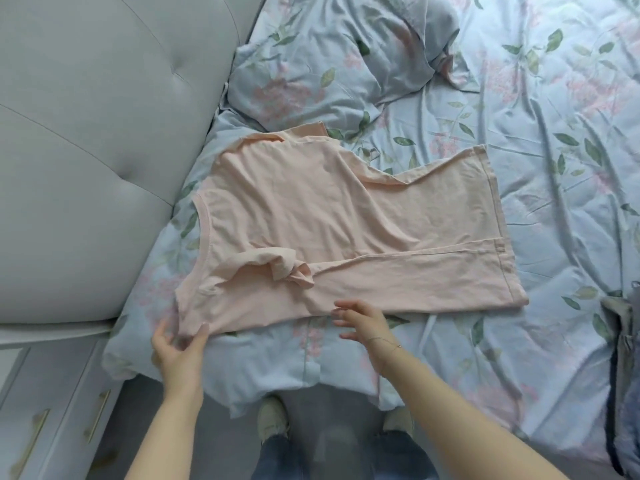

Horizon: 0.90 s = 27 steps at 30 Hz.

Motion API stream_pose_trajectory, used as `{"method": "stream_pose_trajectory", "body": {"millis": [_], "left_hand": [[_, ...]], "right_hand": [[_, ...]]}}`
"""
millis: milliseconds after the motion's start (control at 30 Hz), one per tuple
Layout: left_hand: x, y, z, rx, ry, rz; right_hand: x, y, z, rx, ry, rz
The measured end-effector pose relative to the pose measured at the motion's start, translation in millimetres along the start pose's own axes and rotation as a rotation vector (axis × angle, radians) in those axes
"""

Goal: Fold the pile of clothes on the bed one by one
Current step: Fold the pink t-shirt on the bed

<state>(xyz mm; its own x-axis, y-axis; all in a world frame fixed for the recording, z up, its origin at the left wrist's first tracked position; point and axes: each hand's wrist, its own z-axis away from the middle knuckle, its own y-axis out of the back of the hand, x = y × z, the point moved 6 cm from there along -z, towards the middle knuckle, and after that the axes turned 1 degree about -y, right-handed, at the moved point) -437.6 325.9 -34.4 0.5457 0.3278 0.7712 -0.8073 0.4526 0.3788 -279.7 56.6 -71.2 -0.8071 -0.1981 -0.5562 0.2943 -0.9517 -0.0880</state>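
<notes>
A pale pink T-shirt [311,216] lies spread on the bed [519,133], its near edge folded over and one sleeve bunched near the middle. The left hand [178,351] pinches the shirt's near-left corner; the right hand [360,322] hovers relaxed over the near hem. A floral pillow [294,81] sits beyond, beside the padded headboard [86,133].

We've got a plain peachy-pink top [311,216] on a pale blue sheet [519,168] printed with pink flowers and green leaves. Same print on the far pillow [304,77]. Light grey headboard [97,150] on the left.
</notes>
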Motion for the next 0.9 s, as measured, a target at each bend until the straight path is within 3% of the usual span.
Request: {"method": "stream_pose_trajectory", "body": {"millis": [133,233,433,600,767,833,900], "left_hand": [[16.0,-0.7,-23.4,-0.226,-0.144,-0.049],[18.8,2.8,-40.5,-0.36,-0.207,-0.232],[58.4,14.9,-42.6,-0.185,-0.57,-0.533],[43.7,16.4,-66.4,-0.143,-0.417,-0.791],[68.3,4.7,-67.3,-0.076,-0.574,-0.877],[83.5,-9.5,-57.8,-0.126,-0.66,-0.788],[100.2,-39.2,-42.9,-0.285,-0.784,-0.745]], "right_hand": [[9.5,-79.3,-5.4,-0.098,0.002,0.019],[15.2,-109.4,-11.1,-0.06,-0.011,-0.024],[20.5,-114.9,-15.1,0.066,0.044,0.054],[21.0,-111.2,-14.6,0.083,0.014,0.058],[14.9,-89.8,-15.6,0.21,0.034,-0.062],[12.1,-80.7,-17.9,0.266,0.031,-0.113],[7.8,-75.0,-22.2,0.28,-0.028,-0.156]]}}
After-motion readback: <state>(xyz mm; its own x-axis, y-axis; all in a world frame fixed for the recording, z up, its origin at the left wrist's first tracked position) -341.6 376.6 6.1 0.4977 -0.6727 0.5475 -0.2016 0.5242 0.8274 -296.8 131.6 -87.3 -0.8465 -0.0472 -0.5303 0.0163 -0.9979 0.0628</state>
